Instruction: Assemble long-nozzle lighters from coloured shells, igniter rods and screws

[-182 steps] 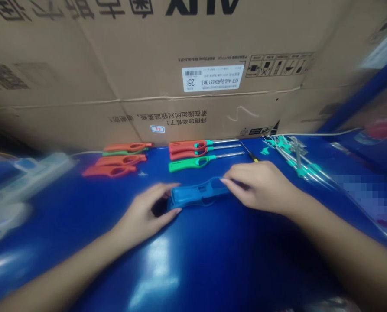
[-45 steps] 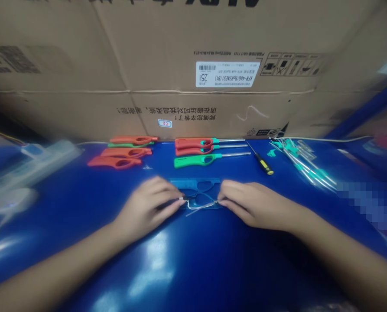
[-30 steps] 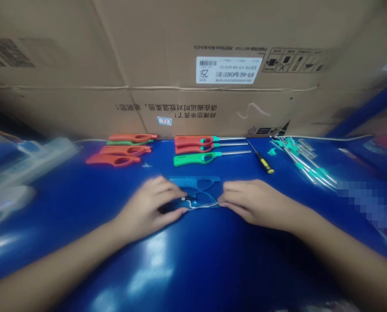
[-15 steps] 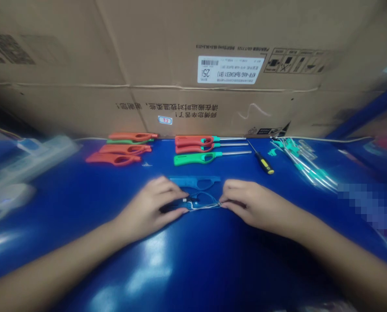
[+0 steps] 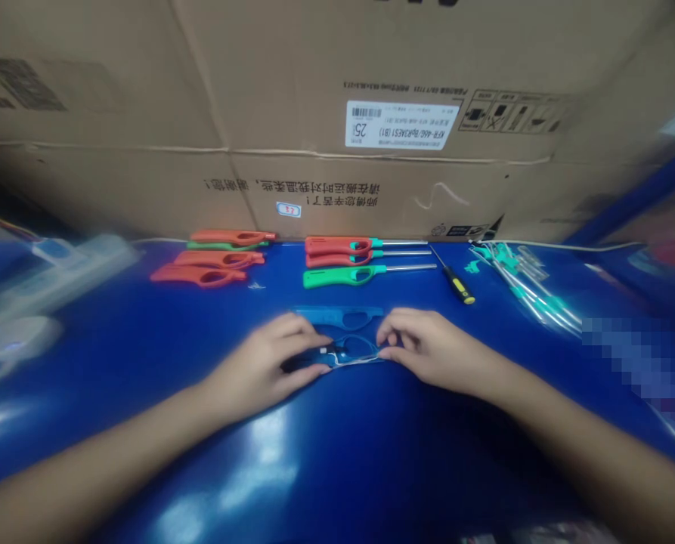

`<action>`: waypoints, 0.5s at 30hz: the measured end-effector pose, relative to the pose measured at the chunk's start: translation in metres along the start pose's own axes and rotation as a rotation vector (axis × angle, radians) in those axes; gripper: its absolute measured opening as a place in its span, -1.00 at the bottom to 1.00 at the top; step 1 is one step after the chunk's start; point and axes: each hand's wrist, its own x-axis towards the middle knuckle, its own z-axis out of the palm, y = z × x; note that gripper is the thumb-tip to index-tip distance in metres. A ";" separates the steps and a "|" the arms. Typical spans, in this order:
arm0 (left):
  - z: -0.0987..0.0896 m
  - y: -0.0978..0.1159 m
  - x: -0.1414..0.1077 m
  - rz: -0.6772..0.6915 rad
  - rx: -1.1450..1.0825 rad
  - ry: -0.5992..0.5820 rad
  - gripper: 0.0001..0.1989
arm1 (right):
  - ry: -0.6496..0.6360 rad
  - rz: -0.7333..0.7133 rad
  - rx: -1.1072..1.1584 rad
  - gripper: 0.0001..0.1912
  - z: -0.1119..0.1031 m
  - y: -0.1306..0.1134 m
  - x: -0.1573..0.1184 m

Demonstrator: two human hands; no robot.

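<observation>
In the head view, a blue lighter casing half (image 5: 353, 346) lies on the blue table with its inside facing up. Small dark and white parts and a thin white wire (image 5: 355, 362) show within it. My left hand (image 5: 277, 355) is closed around the handle end, thumb on the near side and fingers on the far side. At the front end, the fingertips of my right hand (image 5: 413, 344) are closed at the wire's end; the exact contact is hidden. Just beyond lies a second blue casing half (image 5: 329, 316).
Orange casings (image 5: 201, 276) lie at the back left. Assembled red and green lighters (image 5: 337, 276), a screwdriver (image 5: 459, 285) and metal tubes with teal parts (image 5: 527, 291) lie farther right. A power strip (image 5: 82, 264) is at left. A cardboard box (image 5: 280, 91) stands behind.
My right hand has shifted slightly left along the front end of the casing, its fingers curling differently. My left hand stays on the handle end.
</observation>
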 end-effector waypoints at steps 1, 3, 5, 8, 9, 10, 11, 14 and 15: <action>0.000 0.001 0.000 -0.001 0.001 -0.001 -0.68 | -0.003 -0.045 0.000 -0.89 0.000 0.000 -0.001; 0.000 0.003 -0.001 0.002 0.000 -0.001 -0.67 | -0.010 -0.125 -0.010 -0.82 0.002 0.000 -0.003; 0.000 0.005 -0.001 0.001 -0.007 -0.002 -0.66 | -0.021 -0.160 -0.036 -0.82 0.005 -0.001 -0.005; 0.000 0.007 -0.002 -0.006 -0.028 -0.004 -0.64 | -0.036 -0.147 -0.095 -0.86 0.010 -0.004 -0.006; 0.000 0.008 -0.002 -0.007 -0.036 -0.004 -0.64 | -0.037 -0.139 -0.107 -0.87 0.011 -0.004 -0.005; -0.001 0.008 -0.002 -0.006 -0.045 -0.005 -0.64 | -0.037 -0.134 -0.110 -0.89 0.012 -0.005 -0.005; -0.001 0.009 -0.001 -0.003 -0.054 -0.003 -0.65 | -0.038 -0.133 -0.107 -0.91 0.013 -0.005 -0.005; -0.003 0.013 0.002 0.009 -0.073 0.012 -0.70 | -0.049 -0.126 -0.100 -0.95 0.014 -0.007 -0.005; -0.004 0.014 0.002 0.016 -0.076 0.019 -0.71 | -0.055 -0.119 -0.101 -0.96 0.014 -0.007 -0.005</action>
